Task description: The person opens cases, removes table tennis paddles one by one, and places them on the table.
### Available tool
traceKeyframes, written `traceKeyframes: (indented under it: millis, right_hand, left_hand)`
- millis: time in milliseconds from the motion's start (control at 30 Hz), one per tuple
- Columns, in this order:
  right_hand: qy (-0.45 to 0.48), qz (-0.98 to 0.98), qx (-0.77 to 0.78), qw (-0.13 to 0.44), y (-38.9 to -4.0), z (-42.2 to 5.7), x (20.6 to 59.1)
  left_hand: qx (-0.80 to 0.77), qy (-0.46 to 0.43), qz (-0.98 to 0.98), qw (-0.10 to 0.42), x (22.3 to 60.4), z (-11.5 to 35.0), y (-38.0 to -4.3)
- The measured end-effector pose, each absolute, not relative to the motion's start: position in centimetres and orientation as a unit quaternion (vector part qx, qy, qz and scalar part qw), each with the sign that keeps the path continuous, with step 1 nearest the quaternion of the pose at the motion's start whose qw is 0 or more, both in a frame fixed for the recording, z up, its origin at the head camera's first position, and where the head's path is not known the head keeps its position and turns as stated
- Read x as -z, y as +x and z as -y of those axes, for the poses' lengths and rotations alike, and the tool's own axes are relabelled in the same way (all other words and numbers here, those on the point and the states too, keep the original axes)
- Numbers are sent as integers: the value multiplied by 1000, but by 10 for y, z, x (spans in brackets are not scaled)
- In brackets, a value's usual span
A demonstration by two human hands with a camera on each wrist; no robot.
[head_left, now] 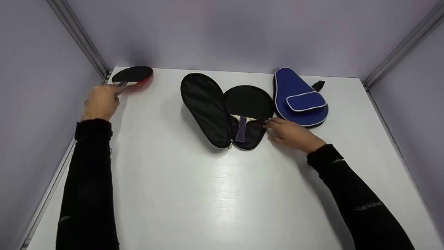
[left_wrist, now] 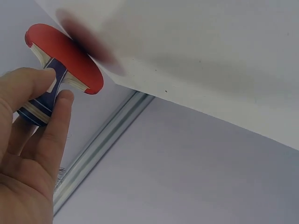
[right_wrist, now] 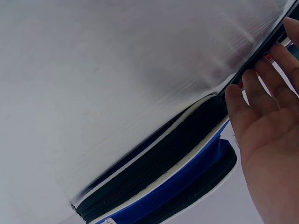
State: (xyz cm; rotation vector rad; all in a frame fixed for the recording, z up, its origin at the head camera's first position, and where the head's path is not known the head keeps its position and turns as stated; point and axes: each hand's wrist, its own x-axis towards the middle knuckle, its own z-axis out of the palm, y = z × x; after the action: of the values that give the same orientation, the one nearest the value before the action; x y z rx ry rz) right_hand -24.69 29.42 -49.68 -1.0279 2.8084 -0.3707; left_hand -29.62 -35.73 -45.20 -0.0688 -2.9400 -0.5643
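One cased paddle point(head_left: 249, 99), one held paddle point(head_left: 131, 74)
Head: left hand point(head_left: 101, 102) by the tabletop's point(head_left: 173, 194) far-left corner; toward the far edge, the open case point(head_left: 204, 111) tapers, apparently to suit the cased paddle's handle point(head_left: 241, 130). Left wrist: fingers point(left_wrist: 56, 135) grasp the held paddle's handle, likely sparing its blade point(left_wrist: 67, 56). Right wrist: right hand's point(right_wrist: 271, 128) relaxed fingers touch the case.

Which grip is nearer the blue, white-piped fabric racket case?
Right. The right grip is just in front of the blue case; the left grip is far to its left, holding a round black-and-red paddle.
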Motion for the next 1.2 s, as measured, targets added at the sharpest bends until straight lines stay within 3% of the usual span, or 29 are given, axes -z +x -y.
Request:
traceKeyframes:
  millis: [200, 500, 1200]
  right_hand:
    - [-342, -929, 126, 65, -246, -295, 496]
    - [-343, -928, 130, 66, -245, -294, 495]
    - [-339, -929, 127, 77, -243, -294, 490]
  left_hand:
    - [192, -12, 981, 25, 459, 366, -295]
    - [179, -10, 984, -7, 474, 377, -294]
    - [183, 22, 983, -8, 480, 383, -287]
